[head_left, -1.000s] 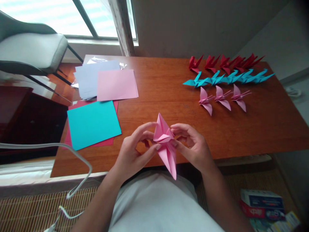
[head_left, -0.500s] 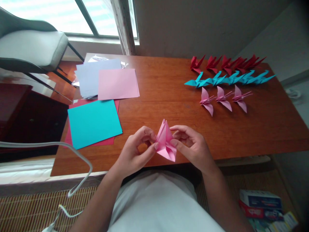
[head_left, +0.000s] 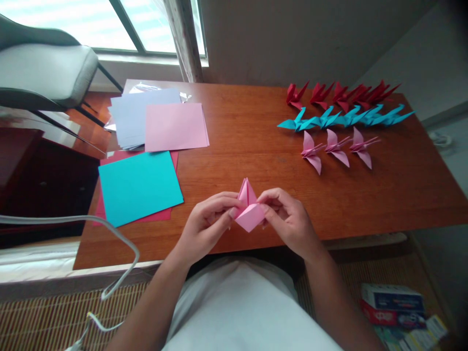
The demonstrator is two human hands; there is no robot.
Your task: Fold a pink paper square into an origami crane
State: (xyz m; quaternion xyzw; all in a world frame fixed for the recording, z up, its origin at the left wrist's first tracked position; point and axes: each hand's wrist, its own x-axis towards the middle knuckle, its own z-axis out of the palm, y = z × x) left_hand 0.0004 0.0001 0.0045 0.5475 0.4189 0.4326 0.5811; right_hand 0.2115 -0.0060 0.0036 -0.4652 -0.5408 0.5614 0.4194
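A half-folded pink paper piece (head_left: 249, 210) is held over the near edge of the wooden table (head_left: 256, 146). My left hand (head_left: 206, 226) pinches its left side, fingers closed on the paper. From the other side, my right hand (head_left: 288, 222) grips it with thumb and fingers pressed together. Two pink points stick up above my fingers; a folded flap faces me below them.
Sheets lie at the table's left: a cyan sheet (head_left: 139, 186) over red ones, a pink stack (head_left: 175, 126), a pale blue stack (head_left: 135, 114). At the right stand rows of red cranes (head_left: 340, 93), cyan cranes (head_left: 343, 118) and pink cranes (head_left: 338, 148). A chair (head_left: 44, 68) is far left; boxes (head_left: 397, 304) lie on the floor.
The long lower point of the pink piece has been folded up, so the piece is shorter. Both hands have closed in on it and shifted slightly toward the table.
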